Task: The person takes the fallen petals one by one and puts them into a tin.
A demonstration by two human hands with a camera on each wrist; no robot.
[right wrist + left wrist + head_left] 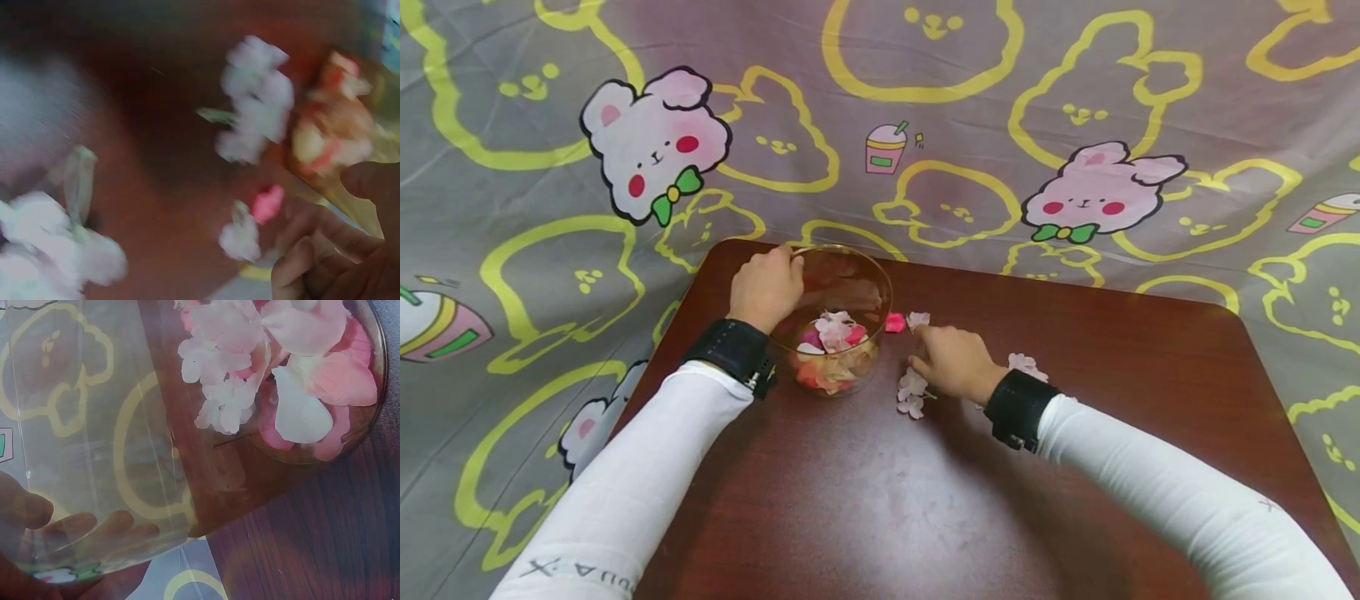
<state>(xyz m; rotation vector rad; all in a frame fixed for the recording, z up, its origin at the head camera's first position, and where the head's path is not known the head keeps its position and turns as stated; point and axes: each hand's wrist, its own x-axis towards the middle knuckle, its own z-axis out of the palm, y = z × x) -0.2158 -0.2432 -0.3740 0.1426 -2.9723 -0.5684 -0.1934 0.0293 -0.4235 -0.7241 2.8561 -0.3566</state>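
My left hand [766,287] grips the far-left rim of a clear glass bowl [880,367]. In the left wrist view, its fingers [119,525] show through the glass. Pink, white and red petals [835,333] lie inside the bowl, more closely seen in the left wrist view. To the bowl's right, my right hand [958,362] hovers over the table with nothing visible between thumb and fingers. A small pale flower [917,320] and a bright pink flower [895,322] lie just beyond its fingertips. Below it is a pale pink blossom sprig [912,392].
Another pale blossom sprig [1026,365] lies beside the right wrist, partly hidden by it. The brown wooden table [850,500] ends at a grey cloth [962,125] printed with cartoon animals, hanging behind and at the sides. The right wrist view is blurred.
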